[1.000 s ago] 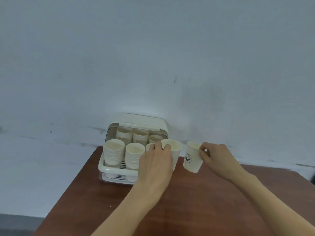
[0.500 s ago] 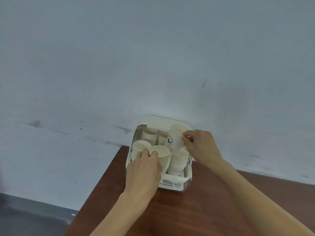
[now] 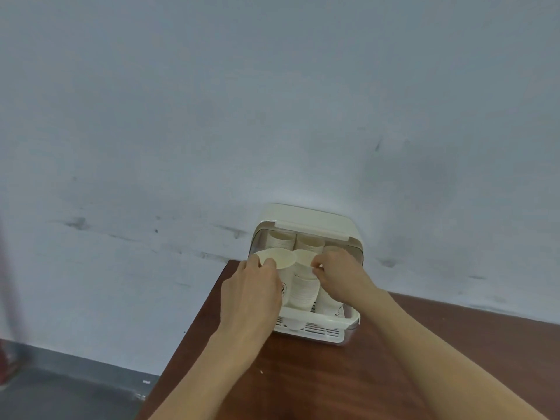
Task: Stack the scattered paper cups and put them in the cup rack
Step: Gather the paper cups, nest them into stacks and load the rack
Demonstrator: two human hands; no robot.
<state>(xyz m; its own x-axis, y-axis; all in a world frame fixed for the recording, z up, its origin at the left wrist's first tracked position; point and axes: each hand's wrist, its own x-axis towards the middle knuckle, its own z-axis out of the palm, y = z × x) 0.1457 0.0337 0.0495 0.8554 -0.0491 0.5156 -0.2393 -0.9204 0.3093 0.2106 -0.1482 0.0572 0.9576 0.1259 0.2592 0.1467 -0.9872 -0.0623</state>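
Observation:
A cream cup rack (image 3: pixel 321 322) with its lid raised stands at the back of the brown table (image 3: pixel 363 374), against the wall. Stacks of white paper cups (image 3: pixel 304 294) fill it. My left hand (image 3: pixel 251 295) grips a paper cup (image 3: pixel 280 262) by its rim over the rack's front left. My right hand (image 3: pixel 336 272) pinches the rim of the top cup (image 3: pixel 303 259) on the front middle stack. More stacks (image 3: pixel 280 241) stand in the back row under the lid.
A grey scuffed wall (image 3: pixel 272 116) rises directly behind the rack. The table's left edge (image 3: pixel 194 316) drops to a dark floor (image 3: pixel 75 392).
My right hand carried its cup from the table over the rack and lowered it onto the front middle stack. My left hand moved its cup to the rack's front left. The view shifted.

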